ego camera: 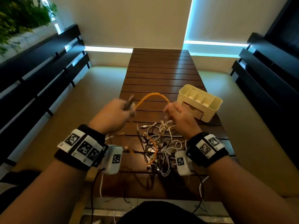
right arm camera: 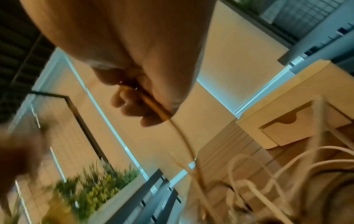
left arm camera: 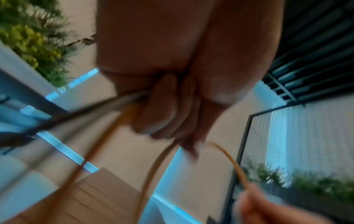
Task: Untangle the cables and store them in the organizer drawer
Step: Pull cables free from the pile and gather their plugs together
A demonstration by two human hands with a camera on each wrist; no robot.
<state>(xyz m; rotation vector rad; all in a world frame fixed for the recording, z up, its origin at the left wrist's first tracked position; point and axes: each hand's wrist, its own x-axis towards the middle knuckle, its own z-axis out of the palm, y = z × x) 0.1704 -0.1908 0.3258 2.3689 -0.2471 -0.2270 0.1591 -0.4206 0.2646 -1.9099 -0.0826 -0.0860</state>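
An orange cable (ego camera: 152, 95) arches in the air between my two hands above the slatted wooden table (ego camera: 158, 70). My left hand (ego camera: 119, 109) grips one end of it together with darker cables (left arm camera: 91, 110), blurred by motion. My right hand (ego camera: 173, 110) pinches the other part of the orange cable (right arm camera: 153, 104) between thumb and fingers. Below my hands lies a tangle of white, black and orange cables (ego camera: 158, 146). The cream organizer (ego camera: 199, 102) stands right of my right hand, its small front drawer (right arm camera: 291, 128) closed.
Dark slatted benches (ego camera: 40, 75) flank the table on the left and on the right (ego camera: 267, 75). A planter with green plants (ego camera: 21, 15) sits at the far left. Loose cables hang over the table's near edge (ego camera: 100, 183).
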